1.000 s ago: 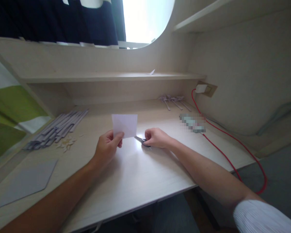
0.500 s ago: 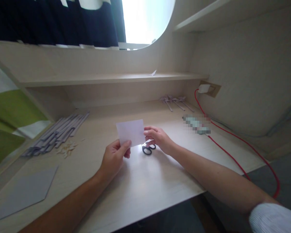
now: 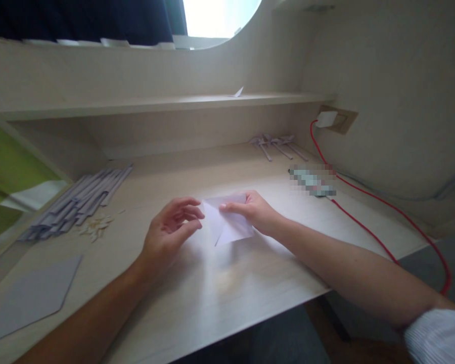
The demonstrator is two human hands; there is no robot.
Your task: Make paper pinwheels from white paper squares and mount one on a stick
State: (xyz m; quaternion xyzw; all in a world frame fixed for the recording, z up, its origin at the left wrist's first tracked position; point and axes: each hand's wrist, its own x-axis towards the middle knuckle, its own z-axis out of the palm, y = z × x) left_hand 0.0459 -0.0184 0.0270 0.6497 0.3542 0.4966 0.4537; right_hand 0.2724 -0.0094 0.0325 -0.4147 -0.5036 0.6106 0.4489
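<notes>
A small white sheet of paper [image 3: 233, 228] is held above the desk in the middle of the view. My right hand [image 3: 258, 211] grips its upper right part, thumb on the front face and fingers behind. A slit or fold line shows near the lower left of the sheet, with the left flap angled from the rest. Beside the sheet's left corner, my left hand [image 3: 172, 225] has its fingers curved and apart with nothing in them. Whether its fingertips touch the paper is hard to tell. The scissors are hidden from sight.
Rolled paper tubes [image 3: 79, 202] lie at the left, near small pale scraps [image 3: 94, 226] and flat paper sheets [image 3: 34, 296]. Paper pinwheels [image 3: 276, 143] lie at the back. A blurred phone-like device [image 3: 311, 181] with a red cable [image 3: 364, 235] is at the right.
My left hand has let go of the sheet and moved slightly left. My right hand now holds the paper, which is turned and tilted lower. The scissors have gone out of sight.
</notes>
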